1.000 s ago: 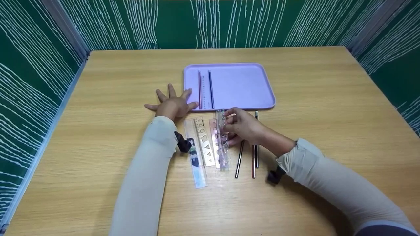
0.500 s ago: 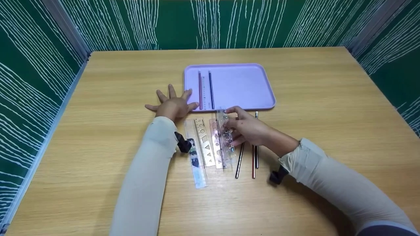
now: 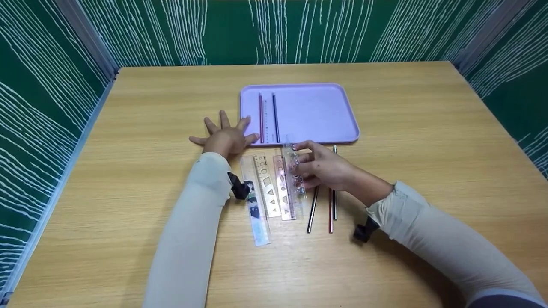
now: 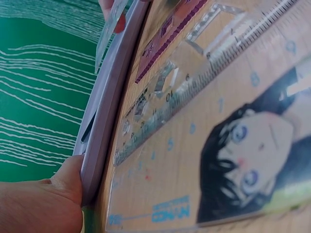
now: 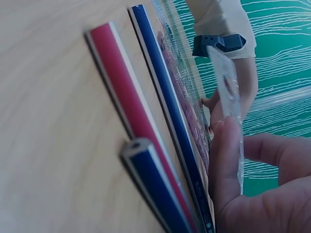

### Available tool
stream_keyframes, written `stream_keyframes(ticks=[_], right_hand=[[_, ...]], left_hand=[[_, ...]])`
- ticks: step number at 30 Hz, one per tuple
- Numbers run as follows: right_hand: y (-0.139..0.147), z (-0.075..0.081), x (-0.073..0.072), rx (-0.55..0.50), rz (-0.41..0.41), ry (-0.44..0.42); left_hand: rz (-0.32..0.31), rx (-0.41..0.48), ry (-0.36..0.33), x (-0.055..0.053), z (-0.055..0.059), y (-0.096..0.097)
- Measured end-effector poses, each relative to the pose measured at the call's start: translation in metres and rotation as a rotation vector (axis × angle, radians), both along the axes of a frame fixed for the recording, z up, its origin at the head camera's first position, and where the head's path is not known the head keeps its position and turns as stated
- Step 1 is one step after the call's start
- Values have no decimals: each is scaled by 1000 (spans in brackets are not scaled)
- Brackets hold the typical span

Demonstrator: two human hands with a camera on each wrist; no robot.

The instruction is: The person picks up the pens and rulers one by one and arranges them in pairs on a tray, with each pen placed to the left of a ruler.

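Note:
My right hand (image 3: 327, 169) pinches a clear ruler (image 5: 228, 82) with cut-out shapes, held tilted above the table by the tray's near edge. Fingers and thumb hide part of it. My left hand (image 3: 224, 137) is spread flat, its thumb side over the left edge of the purple tray (image 3: 314, 115). On the tray lie a red pencil (image 3: 261, 117), a clear ruler (image 3: 268, 124) and a dark pencil (image 3: 275, 117), side by side. Below the tray are a ruler with a cartoon print (image 4: 248, 165), a clear stencil ruler (image 3: 269, 188) and a pink stencil ruler (image 3: 283, 188).
Right of the rulers, under and near my right hand, lie a dark blue pencil (image 5: 167, 92), a red pencil (image 5: 129, 92) and another blue pencil (image 5: 155, 179). Green walls with white streaks (image 3: 235, 34) border the wooden table (image 3: 107, 192) at back and sides.
My right hand has shifted slightly right with the clear ruler, uncovering more of the pink stencil ruler. My left hand stays where it was.

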State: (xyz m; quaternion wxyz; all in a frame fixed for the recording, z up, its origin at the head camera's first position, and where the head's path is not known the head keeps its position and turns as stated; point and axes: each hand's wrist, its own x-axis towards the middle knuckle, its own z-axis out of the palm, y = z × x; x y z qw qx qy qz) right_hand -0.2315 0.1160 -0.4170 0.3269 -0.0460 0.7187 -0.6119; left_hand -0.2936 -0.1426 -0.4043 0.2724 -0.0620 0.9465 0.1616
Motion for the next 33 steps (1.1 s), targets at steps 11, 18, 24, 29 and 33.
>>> stream_keyframes(ticks=[11,18,24,29,33], right_hand=[[3,2,-5,-77,-40,-22],[3,4,-13,-77,-64,11],[3,6,-20,-71,-80,35],[0,7,-26,-81,-124,50],[-2,7,-32,-77,-141,75]], left_hand=[[-12,-23,-10,0,0,0],[-11,-20,-14,-2,0,0],[-6,-13,-19,-1,0,0],[-2,-17,-13,-1,-1,1],[3,-11,-7,-1,-1,0]])
